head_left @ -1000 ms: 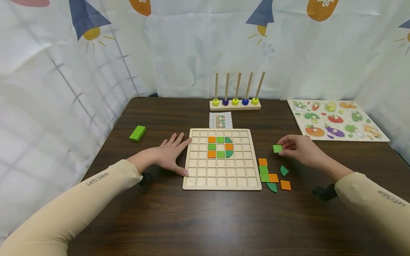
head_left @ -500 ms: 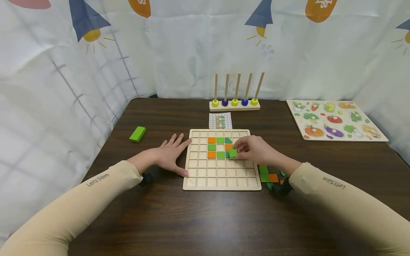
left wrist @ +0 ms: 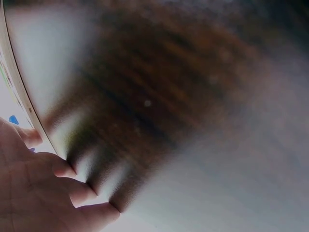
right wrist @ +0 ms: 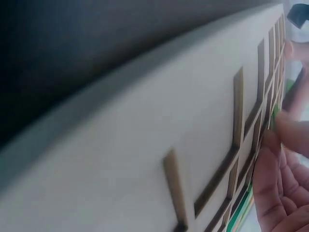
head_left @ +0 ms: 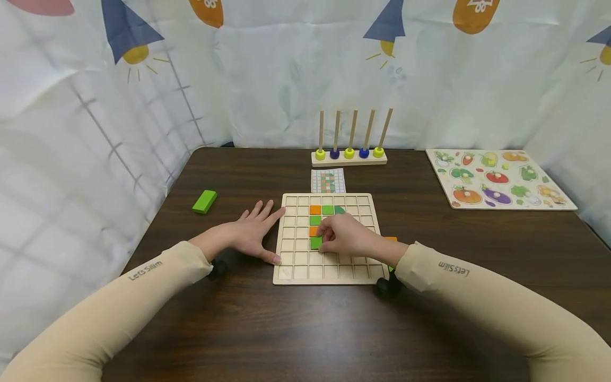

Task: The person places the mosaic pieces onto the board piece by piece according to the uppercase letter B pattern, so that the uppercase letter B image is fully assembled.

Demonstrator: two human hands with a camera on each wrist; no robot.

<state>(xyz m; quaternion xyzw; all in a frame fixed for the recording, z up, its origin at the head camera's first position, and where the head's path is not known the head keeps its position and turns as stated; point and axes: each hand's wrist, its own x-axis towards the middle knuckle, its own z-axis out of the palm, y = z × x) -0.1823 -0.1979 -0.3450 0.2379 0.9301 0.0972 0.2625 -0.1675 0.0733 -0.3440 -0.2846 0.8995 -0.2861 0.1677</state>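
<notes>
A light green square tile is pinched between the thumb and fingers of my right hand, at a cell of the wooden grid board just below an orange tile. Above it a green tile, another orange tile and a dark green curved tile sit in cells; my right hand covers the others. My left hand lies spread at the board's left edge, thumb and index finger touching the rim. In the right wrist view, the green tile shows by the fingertips, partly hidden.
Behind the board lies a small pattern card, then a peg stand with coloured rings. A vegetable puzzle board lies at the right back, a green block at the left. Loose tiles by the board's right edge are mostly hidden under my right arm.
My right hand has carried the green tile from the table on the right, leftward across the board, to the cell below the lower orange tile. The left hand has stayed still.
</notes>
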